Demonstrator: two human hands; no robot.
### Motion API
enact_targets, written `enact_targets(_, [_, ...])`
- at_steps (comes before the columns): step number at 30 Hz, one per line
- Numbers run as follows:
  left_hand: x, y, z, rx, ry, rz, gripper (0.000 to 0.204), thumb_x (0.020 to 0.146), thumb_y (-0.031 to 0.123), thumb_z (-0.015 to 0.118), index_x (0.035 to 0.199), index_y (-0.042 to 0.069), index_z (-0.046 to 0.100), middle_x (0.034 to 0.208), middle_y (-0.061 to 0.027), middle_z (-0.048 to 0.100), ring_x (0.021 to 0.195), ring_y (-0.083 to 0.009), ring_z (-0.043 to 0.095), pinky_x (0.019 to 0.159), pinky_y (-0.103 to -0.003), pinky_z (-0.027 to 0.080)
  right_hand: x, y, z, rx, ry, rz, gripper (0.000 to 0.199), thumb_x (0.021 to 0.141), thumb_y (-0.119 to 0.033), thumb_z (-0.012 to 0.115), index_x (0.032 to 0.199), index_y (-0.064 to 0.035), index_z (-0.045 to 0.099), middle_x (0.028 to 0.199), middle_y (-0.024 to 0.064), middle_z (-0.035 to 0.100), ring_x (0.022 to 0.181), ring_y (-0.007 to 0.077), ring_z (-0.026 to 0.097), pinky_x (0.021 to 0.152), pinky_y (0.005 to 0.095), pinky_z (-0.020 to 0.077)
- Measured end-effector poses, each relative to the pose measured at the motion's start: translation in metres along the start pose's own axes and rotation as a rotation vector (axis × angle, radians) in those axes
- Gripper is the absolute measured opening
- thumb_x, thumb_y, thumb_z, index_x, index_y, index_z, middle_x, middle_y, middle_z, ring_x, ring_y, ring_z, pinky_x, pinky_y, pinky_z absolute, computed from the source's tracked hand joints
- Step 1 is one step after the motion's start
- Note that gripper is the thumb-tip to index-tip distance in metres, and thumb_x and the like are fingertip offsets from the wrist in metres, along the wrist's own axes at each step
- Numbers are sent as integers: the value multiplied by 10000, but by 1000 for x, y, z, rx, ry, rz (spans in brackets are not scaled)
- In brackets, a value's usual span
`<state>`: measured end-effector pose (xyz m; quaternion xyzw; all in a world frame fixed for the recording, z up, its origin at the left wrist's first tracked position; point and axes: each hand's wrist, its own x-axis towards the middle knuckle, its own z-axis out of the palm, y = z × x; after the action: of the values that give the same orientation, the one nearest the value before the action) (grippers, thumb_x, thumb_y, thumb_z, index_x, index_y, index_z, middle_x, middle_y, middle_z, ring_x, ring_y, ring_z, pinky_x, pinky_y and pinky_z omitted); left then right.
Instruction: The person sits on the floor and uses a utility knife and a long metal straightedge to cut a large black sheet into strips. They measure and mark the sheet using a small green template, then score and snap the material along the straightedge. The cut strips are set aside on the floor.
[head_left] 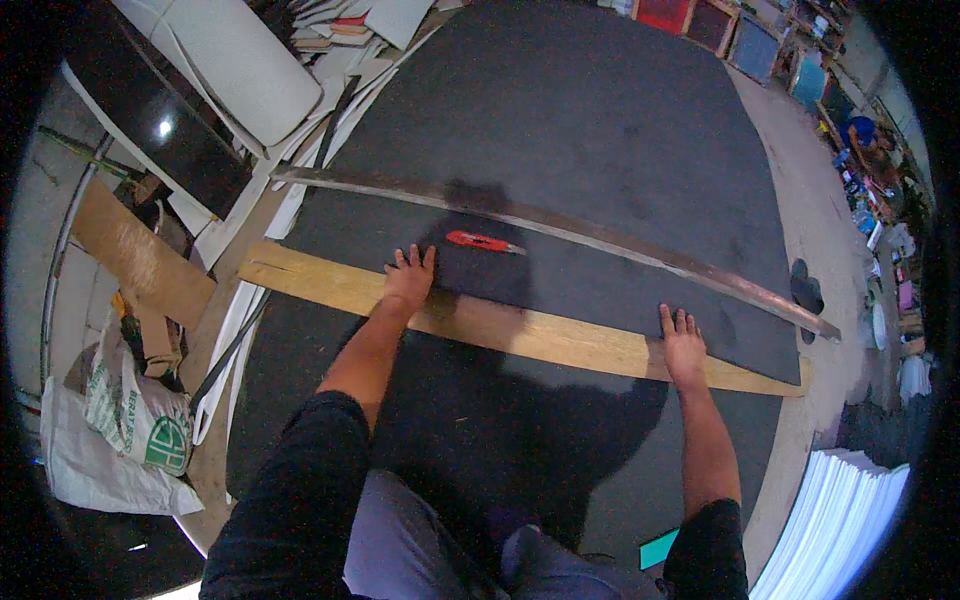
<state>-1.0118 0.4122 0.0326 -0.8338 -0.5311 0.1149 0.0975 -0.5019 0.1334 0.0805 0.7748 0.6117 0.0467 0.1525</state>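
Note:
A long, pale wooden board (560,338) lies crosswise on a large dark grey sheet (580,110). My left hand (409,280) rests over the board's left part, fingers spread and reaching onto the dark sheet beyond. Farther right, my right hand (683,345) lies flat over the board with its fingers stretched out. Neither hand grips anything. A red utility knife (482,241) lies on the sheet just beyond my left hand, its tip toward the right. Past the knife, a long metal straight bar (560,228) runs slantwise across the sheet, its right end sticking out past the edge.
White and black panels (230,70) lean at the upper left. Below them are a brown board (140,250) and a white woven sack (135,420). A stack of white sheets (835,525) stands at lower right. A teal piece (658,549) lies by my right sleeve. Clutter lines the right wall.

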Motion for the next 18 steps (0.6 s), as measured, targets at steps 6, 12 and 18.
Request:
enact_targets(6, [-11,-17,-68,-140,-86,12,587,1014,178,525,1583,207,383,1588,-223,424,1398,-526,466,1033,-673,483,-18,1,-26,64,43,70,619,1017,-108,458,1617,-212,346,1559,210,480,1429,403,478,1152,519,425])
enact_targets(12, [-78,-12,-78,-169,-123,43,705,957,171,637,1598,212,346,1611,-216,388,1413,-514,449,1039,-648,490,-88,-5,-14,99,28,101,635,1006,-97,467,1618,-214,340,1565,211,470,1433,418,468,1159,538,408])
enact_targets(18, [-157,5,-18,-38,-130,24,808,951,176,656,1641,202,236,1656,-189,317,1464,-491,390,1042,-625,494,-149,-28,25,146,49,69,662,1002,-116,503,1628,-218,312,1583,201,440,1482,393,399,1191,531,359])
